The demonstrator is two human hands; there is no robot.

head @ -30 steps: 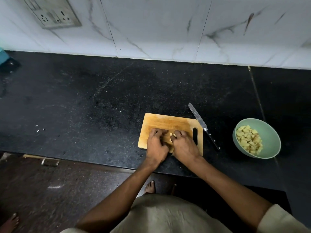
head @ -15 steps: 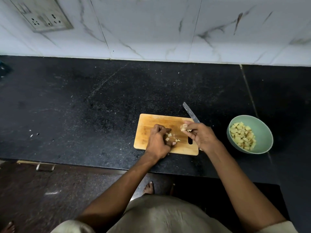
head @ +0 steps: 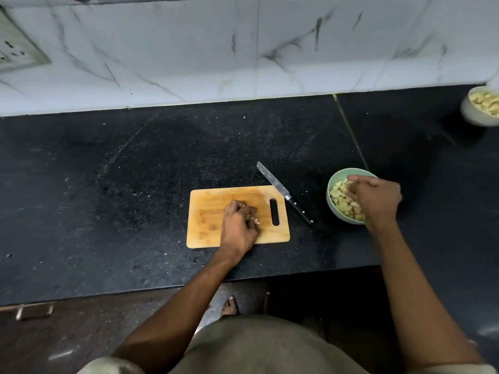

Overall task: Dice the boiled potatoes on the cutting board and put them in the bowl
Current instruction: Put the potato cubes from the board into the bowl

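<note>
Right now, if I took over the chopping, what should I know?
Left hand: on the cutting board, fingers curled round the last potato bits.
Right hand: over the green bowl; whether it holds anything is unclear.
Knife: lying on the counter, blade resting on the board's far right corner.
Done: most diced potato is in the bowl.
Left: move the last bits over.

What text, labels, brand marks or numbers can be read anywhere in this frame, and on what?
None can be read. The knife blade, cutting board, green bowl and white bowl show no markings. The wall switch plate has sockets only, with no legible lettering.
</note>
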